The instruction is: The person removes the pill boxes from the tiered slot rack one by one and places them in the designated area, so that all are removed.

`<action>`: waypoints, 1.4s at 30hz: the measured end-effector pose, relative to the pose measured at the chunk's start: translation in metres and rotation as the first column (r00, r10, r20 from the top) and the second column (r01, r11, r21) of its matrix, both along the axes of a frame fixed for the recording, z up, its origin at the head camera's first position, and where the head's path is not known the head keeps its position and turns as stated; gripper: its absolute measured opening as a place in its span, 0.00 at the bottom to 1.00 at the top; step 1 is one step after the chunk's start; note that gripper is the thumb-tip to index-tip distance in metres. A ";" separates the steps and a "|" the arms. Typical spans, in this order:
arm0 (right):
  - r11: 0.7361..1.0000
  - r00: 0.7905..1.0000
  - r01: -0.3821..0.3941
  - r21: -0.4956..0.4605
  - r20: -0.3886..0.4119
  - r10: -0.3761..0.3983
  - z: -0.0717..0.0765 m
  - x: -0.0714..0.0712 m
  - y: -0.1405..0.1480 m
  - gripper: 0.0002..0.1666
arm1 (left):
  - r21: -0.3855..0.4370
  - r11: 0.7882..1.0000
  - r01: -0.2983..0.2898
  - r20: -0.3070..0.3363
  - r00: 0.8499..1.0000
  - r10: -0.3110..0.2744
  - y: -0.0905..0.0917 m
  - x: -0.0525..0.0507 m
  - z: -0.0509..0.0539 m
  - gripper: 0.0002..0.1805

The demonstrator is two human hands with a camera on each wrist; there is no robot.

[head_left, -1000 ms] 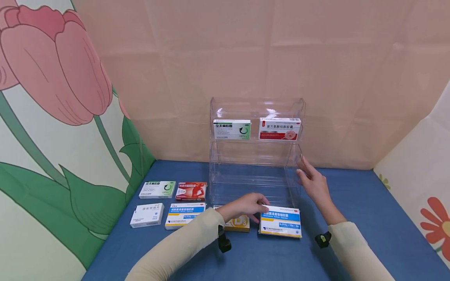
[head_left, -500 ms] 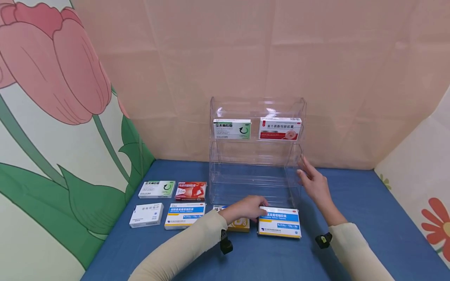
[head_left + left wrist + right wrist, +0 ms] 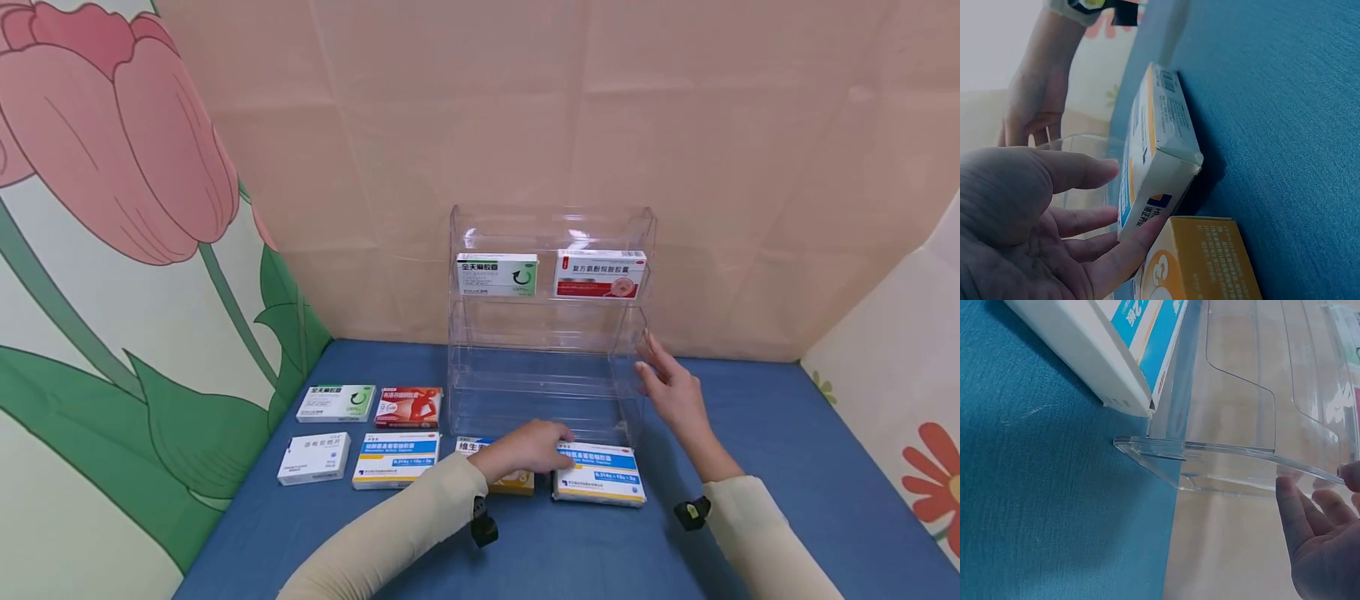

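Observation:
In the head view my left hand [image 3: 528, 450] is at the left end of a white, blue and yellow medicine box [image 3: 600, 477] on the blue table. The left wrist view shows the fingers stretched along the box's end, with the thumb [image 3: 1094, 172] beside its printed face; whether the thumb touches is unclear. An orange-yellow vitamin box [image 3: 517, 483] lies partly hidden under that forearm. My right hand [image 3: 675, 404] touches the right side panel of a clear tiered display rack [image 3: 536, 383]; its fingertips rest against the panel [image 3: 1235, 450].
On the rack's upper tier stand a green-and-white box [image 3: 497, 275] and a red-and-white box [image 3: 600, 275]. To the left lie another green-and-white box [image 3: 336, 403], a red box [image 3: 408, 407], a white box [image 3: 313, 458] and a second blue-and-white box [image 3: 396, 460].
The left hand's digits have shifted slightly at the left end of the medicine box, which stays almost in place. The right hand remains against the rack's side.

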State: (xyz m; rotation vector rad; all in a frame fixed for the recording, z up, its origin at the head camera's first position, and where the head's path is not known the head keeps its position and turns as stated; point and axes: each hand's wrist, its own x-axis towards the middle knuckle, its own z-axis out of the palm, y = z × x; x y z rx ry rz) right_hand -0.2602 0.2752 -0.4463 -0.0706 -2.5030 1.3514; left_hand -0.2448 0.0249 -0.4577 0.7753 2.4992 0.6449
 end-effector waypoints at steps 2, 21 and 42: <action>1.000 1.000 -0.002 0.002 -0.003 0.002 -0.001 0.000 0.001 0.39 | -0.013 1.000 0.008 -0.024 1.000 -0.008 0.000 0.001 0.001 0.24; 1.000 1.000 -0.005 -0.016 0.000 0.005 0.001 0.002 0.002 0.39 | 0.108 0.994 -0.017 -0.092 0.995 0.027 -0.026 -0.009 0.044 0.24; 1.000 1.000 -0.009 -0.017 0.002 0.009 0.000 0.001 0.000 0.39 | 0.305 0.941 -0.144 -0.225 0.950 0.219 -0.076 -0.028 0.122 0.28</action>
